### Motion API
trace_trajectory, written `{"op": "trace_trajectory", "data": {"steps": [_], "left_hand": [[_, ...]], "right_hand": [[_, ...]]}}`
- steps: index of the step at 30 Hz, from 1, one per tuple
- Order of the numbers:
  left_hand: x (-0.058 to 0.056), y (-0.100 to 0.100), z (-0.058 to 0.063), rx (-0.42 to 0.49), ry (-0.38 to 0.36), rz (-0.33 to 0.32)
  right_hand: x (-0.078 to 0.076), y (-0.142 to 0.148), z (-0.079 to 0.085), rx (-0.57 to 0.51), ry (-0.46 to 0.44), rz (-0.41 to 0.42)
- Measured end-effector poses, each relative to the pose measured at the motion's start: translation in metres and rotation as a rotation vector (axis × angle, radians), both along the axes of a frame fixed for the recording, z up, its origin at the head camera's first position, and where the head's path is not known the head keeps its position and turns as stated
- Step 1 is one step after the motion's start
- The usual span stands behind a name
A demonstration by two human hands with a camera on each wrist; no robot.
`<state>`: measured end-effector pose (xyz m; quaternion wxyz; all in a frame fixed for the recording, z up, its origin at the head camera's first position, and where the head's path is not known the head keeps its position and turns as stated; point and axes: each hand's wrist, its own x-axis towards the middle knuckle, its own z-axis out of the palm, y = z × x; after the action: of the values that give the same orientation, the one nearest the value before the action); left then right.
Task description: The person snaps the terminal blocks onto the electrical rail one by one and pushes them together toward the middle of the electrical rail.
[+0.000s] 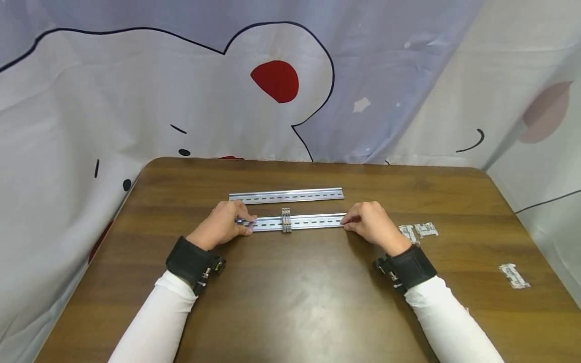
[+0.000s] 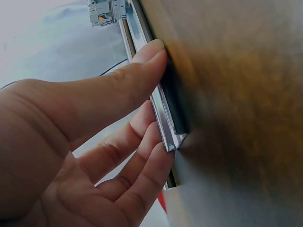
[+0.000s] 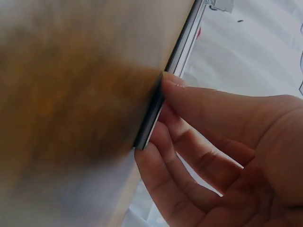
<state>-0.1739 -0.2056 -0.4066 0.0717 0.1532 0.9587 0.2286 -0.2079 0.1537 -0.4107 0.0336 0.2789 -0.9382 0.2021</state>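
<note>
A slotted metal DIN rail (image 1: 317, 221) lies crosswise on the table between both hands. Several narrow grey terminal blocks (image 1: 286, 220) sit clipped together on it, left of its middle. My left hand (image 1: 223, 224) pinches the rail's left end, thumb on the near edge and fingers at the far edge. At the right end, my right hand (image 1: 369, 224) grips the rail the same way. The left wrist view shows the thumb (image 2: 149, 54) along the rail's edge, with the blocks farther up. In the right wrist view, fingertips curl about the rail's end.
A second DIN rail (image 1: 286, 196) lies parallel just behind the held one. To the right of the right hand are two loose pale flat pieces (image 1: 425, 230), and another pale piece (image 1: 514, 276) lies near the right edge. A printed curtain (image 1: 181, 91) hangs behind the wooden table (image 1: 290, 302).
</note>
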Motion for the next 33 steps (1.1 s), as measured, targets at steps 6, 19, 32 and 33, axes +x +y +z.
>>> {"op": "trace_trajectory", "data": {"steps": [6, 19, 32, 33], "left_hand": [[-0.008, -0.006, 0.004, 0.013, 0.008, -0.074], [-0.027, -0.026, 0.003, 0.084, 0.091, 0.149], [-0.038, -0.014, -0.014, 0.051, 0.076, 0.265], [-0.039, -0.013, -0.012, 0.049, 0.069, 0.267]], "right_hand": [[-0.009, -0.004, 0.01, 0.021, -0.077, -0.021], [-0.05, -0.022, 0.012, 0.102, -0.183, -0.042], [-0.058, -0.018, 0.004, 0.114, -0.139, -0.04], [-0.059, -0.018, 0.005, 0.101, -0.135, -0.051]]}}
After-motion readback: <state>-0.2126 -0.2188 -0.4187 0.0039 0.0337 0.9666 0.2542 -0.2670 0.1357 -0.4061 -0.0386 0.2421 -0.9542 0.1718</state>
